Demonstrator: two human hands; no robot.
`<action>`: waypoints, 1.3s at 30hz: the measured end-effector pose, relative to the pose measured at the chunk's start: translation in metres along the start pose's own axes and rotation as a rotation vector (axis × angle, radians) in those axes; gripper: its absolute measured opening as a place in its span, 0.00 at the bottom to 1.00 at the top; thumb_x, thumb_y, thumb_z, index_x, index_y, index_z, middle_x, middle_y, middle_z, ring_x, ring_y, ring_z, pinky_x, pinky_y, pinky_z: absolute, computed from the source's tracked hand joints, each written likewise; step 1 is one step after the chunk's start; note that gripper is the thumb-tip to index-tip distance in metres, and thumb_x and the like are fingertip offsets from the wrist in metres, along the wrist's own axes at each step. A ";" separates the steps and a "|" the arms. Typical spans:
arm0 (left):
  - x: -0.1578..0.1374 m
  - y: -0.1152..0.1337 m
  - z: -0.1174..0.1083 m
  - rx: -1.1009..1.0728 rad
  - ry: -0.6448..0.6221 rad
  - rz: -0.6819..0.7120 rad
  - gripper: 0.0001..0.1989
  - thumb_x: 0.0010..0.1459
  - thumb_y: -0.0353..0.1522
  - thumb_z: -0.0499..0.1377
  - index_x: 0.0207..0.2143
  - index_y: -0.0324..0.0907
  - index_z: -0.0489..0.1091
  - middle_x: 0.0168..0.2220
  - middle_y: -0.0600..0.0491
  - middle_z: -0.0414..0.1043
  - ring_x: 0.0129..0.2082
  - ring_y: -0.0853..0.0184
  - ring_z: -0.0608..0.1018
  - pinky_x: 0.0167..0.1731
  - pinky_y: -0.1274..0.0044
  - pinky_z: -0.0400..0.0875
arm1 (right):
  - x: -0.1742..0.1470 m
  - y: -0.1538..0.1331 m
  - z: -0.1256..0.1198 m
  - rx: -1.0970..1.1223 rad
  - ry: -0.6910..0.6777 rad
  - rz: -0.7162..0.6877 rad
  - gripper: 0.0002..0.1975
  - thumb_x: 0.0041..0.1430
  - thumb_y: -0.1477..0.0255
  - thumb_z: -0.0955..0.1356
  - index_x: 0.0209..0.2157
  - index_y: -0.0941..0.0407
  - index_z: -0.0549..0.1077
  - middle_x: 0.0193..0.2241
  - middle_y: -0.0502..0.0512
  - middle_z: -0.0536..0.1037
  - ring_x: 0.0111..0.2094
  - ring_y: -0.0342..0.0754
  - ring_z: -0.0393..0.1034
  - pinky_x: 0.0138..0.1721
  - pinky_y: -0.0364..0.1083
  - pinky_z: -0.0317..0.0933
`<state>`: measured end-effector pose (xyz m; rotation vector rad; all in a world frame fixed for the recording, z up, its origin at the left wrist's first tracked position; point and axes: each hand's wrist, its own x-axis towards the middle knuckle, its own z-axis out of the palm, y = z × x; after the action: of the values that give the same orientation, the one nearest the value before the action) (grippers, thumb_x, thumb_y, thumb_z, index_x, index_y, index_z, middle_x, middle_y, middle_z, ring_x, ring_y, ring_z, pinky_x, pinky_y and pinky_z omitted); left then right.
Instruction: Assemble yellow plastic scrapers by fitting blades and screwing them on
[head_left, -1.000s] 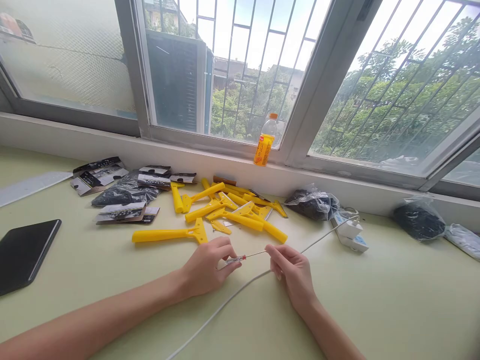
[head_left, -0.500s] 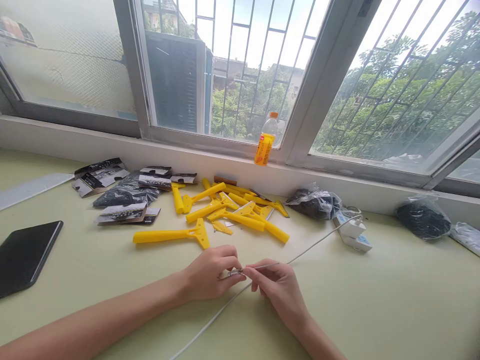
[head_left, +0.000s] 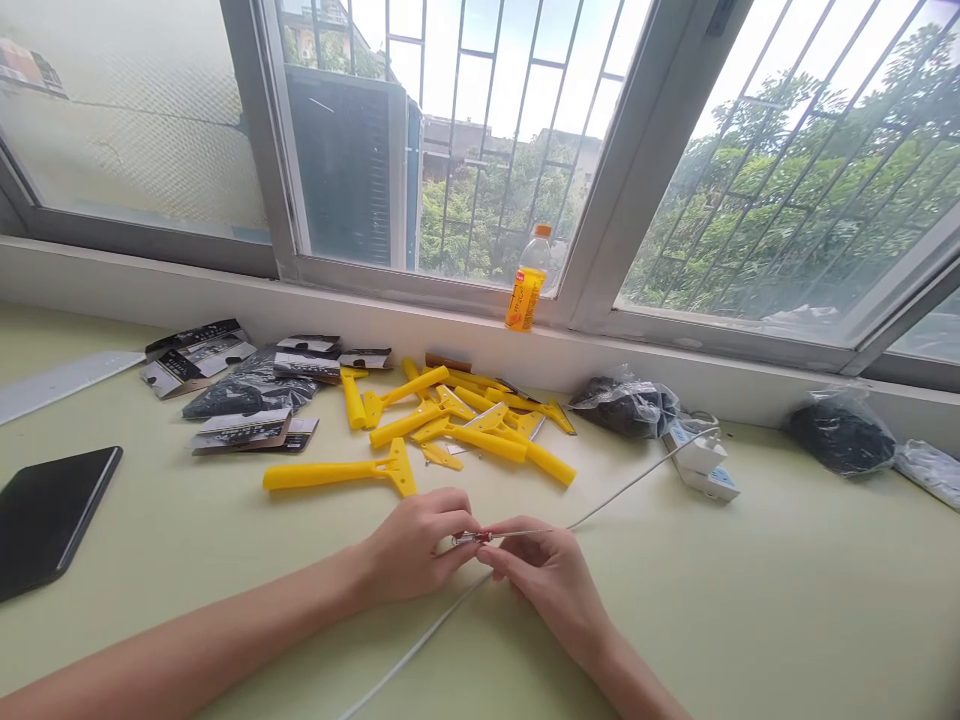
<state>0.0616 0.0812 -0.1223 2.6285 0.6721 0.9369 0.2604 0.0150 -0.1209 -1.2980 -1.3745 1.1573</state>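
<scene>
A small screwdriver (head_left: 480,538) with a clear and red handle lies between my two hands, its thin shaft pointing right. My left hand (head_left: 420,545) is closed on the handle end, fingertips pinching it. My right hand (head_left: 551,575) pinches the screwdriver near the red part, and the shaft runs above its fingers. Just beyond my left hand lies a yellow scraper (head_left: 322,474) with its head to the right. Behind it is a pile of several yellow scrapers (head_left: 484,440), some with metal blades, and a loose yellow plate (head_left: 442,457).
A white cable (head_left: 420,645) crosses the table beneath my hands to a power strip (head_left: 705,468). Black bagged bundles (head_left: 626,405), packaging cards (head_left: 244,430) and a dark tablet-like device (head_left: 56,520) lie around. A drink bottle (head_left: 526,285) stands on the window ledge.
My right fingers have shifted slightly on the screwdriver, and its red part now shows between my hands. Both hands stay in nearly the same place.
</scene>
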 end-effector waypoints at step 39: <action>0.008 0.001 -0.002 -0.057 -0.056 -0.240 0.11 0.65 0.34 0.53 0.42 0.43 0.75 0.43 0.49 0.72 0.46 0.67 0.72 0.47 0.74 0.68 | 0.002 0.001 -0.011 -0.033 0.177 -0.187 0.16 0.58 0.58 0.73 0.35 0.56 0.74 0.21 0.49 0.70 0.23 0.43 0.66 0.20 0.40 0.55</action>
<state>0.0658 0.0850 -0.1161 2.4462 0.9088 0.7967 0.2710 0.0172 -0.1205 -1.2345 -1.3566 0.8756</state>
